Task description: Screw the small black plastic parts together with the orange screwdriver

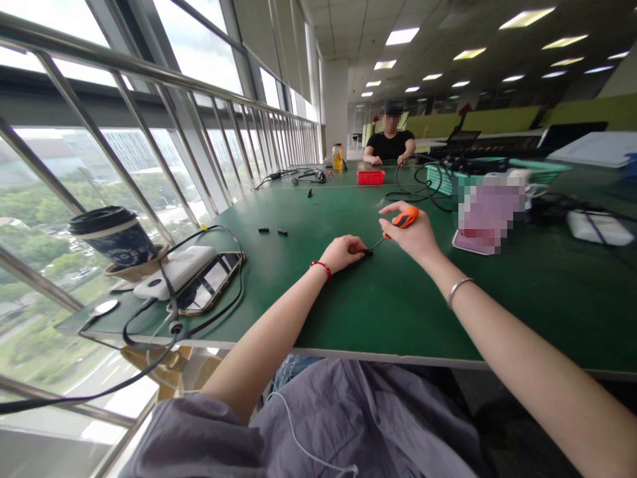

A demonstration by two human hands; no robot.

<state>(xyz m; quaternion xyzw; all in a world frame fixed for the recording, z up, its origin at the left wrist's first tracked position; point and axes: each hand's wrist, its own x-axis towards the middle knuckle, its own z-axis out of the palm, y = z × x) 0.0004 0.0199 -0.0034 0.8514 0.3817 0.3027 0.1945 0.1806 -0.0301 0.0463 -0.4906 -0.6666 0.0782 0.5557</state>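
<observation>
My left hand (343, 253) rests on the green table (388, 299), its fingers pinched round a small black part (367, 251). My right hand (413, 234) is wrapped round the orange handle of a screwdriver (404, 219). The screwdriver's thin shaft slants down to the left, and its tip meets the black part. A red cord circles my left wrist and a silver bangle my right.
Two small black parts (273, 231) lie further left. At the table's left edge sit a paper coffee cup (113, 237), a white power bank (175, 271), a phone (208, 284) and black cables. A red tray (371, 176) and another seated person (390, 141) are at the far end.
</observation>
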